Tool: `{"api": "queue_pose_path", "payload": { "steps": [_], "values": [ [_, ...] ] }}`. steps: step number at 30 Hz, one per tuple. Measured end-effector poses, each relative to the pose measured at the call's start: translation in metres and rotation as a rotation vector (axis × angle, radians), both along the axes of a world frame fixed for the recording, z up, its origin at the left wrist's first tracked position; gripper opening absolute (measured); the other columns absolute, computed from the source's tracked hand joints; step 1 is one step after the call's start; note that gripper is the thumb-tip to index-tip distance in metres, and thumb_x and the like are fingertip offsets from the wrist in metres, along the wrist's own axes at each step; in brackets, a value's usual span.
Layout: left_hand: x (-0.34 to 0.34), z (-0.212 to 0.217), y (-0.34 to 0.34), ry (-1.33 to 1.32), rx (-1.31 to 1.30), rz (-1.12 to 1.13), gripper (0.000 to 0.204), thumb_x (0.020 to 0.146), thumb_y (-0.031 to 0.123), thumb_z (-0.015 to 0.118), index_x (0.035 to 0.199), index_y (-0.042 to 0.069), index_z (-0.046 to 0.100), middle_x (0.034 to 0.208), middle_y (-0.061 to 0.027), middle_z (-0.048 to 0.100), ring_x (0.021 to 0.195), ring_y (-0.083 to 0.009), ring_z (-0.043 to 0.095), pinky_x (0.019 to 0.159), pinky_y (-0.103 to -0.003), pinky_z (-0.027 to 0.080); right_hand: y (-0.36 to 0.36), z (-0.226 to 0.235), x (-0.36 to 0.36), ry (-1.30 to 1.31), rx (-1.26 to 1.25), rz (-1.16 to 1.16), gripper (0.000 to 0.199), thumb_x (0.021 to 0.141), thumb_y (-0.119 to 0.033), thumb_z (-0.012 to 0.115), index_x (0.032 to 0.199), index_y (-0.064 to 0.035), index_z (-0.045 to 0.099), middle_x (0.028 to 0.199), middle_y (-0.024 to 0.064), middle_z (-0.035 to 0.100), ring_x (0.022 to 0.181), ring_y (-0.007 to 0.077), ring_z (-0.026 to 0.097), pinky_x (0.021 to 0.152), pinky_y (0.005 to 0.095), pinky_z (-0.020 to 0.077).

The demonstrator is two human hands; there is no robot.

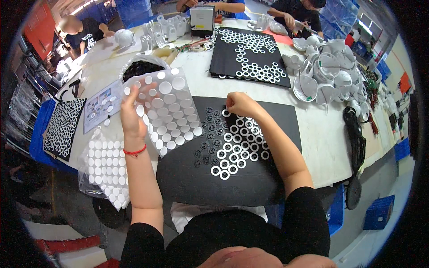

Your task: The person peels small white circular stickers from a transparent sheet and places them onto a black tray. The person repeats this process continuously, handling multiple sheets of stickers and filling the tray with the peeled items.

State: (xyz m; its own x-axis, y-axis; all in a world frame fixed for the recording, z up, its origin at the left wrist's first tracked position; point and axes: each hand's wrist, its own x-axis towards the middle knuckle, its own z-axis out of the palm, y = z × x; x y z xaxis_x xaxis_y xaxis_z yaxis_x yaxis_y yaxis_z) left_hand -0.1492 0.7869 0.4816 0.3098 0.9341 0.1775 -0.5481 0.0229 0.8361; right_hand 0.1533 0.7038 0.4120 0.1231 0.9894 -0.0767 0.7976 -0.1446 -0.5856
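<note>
My left hand (133, 114) holds up a translucent sheet of round white stickers (172, 118) by its left edge, tilted over the board's left side. Several spots near the top of that sheet are bare. On a black board (214, 192) in front of me lie white rings (232, 169) in a loose cluster, with small black round parts (206, 146) to their left. My right hand (241, 105) is pinched shut at the far edge of the cluster, right over a white ring (226, 113). Whatever sits between those fingertips is hidden.
More sticker sheets (106, 163) lie in a plastic bag at left, beside a printed sheet (102, 107). Another board of rings (250, 51) is at the back. White domed housings (328, 67) pile up at right, near a black cable bundle (354, 138). Co-workers sit across the table.
</note>
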Motion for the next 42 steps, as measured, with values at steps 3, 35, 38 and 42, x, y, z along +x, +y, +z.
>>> {"api": "queue_pose_path", "payload": {
  "steps": [3, 35, 38, 42],
  "values": [
    [0.006, 0.0, -0.001, 0.001, 0.018, 0.023, 0.029, 0.094, 0.022, 0.05, 0.111, 0.001, 0.06, 0.101, -0.0138, 0.067, 0.085, -0.0204, 0.065, 0.074, -0.032, 0.053, 0.0, -0.006, 0.003, -0.067, 0.057, 0.028, 0.015, 0.071, -0.007, 0.062, 0.084, 0.0006, 0.065, 0.081, 0.0193, 0.067, 0.077, 0.0328, 0.066, 0.071, 0.0389, 0.0519],
    [0.023, 0.007, -0.06, -0.286, -0.116, -0.798, 0.044, 0.1, 0.03, 0.043, 0.134, 0.003, 0.044, 0.126, -0.0108, 0.056, 0.109, -0.0196, 0.058, 0.094, -0.034, 0.047, -0.082, 0.093, -0.113, -0.278, 1.047, 0.197, 0.039, 0.07, 0.009, 0.071, 0.106, -0.0049, 0.069, 0.097, 0.0123, 0.061, 0.084, 0.0238, 0.061, 0.071, 0.0314, 0.0516],
    [0.025, 0.003, -0.064, -0.365, -0.226, -0.897, 0.045, 0.098, 0.031, 0.045, 0.132, 0.001, 0.044, 0.125, -0.014, 0.056, 0.109, -0.0226, 0.059, 0.096, -0.036, 0.046, -0.086, 0.098, -0.111, -0.27, 1.071, 0.187, 0.037, 0.067, 0.01, 0.071, 0.1, -0.0045, 0.071, 0.095, 0.0114, 0.061, 0.081, 0.0229, 0.061, 0.069, 0.0299, 0.0518],
    [0.035, -0.007, -0.061, -0.462, -0.195, -0.978, 0.046, 0.099, 0.032, 0.041, 0.132, 0.001, 0.044, 0.126, -0.0154, 0.056, 0.112, -0.0236, 0.058, 0.098, -0.037, 0.045, -0.088, 0.099, -0.107, -0.31, 1.13, 0.222, 0.032, 0.067, 0.01, 0.072, 0.096, -0.0042, 0.072, 0.094, 0.0111, 0.063, 0.08, 0.0249, 0.061, 0.067, 0.0316, 0.0516]
  ]
}}
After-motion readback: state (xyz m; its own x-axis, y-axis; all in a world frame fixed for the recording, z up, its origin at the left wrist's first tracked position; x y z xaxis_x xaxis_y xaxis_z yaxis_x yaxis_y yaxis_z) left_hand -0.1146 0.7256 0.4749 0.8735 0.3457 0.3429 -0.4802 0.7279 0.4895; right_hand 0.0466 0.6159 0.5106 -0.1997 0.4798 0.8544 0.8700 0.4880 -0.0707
